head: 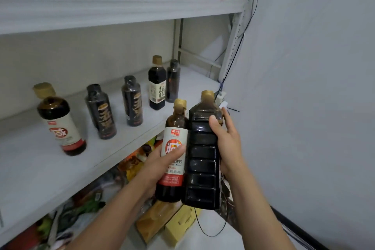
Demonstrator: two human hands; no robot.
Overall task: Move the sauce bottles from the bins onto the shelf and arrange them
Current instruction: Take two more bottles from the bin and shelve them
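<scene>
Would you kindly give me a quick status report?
Left hand grips labelled bottle, right hand grips large dark bottle. Both off shelf. Five bottles standing there.

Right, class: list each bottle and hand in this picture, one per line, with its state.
Small dark sauce bottle with white-and-red label: capped, held by the left hand.
Large ribbed dark plastic bottle: capped, gripped by the right hand.
Tan-capped white-labelled bottle at the grey shelf left: standing, capped.
Three black-wrapped bottles: standing on the shelf.
Tan-capped cream-labelled dark bottle: standing, capped.
</scene>
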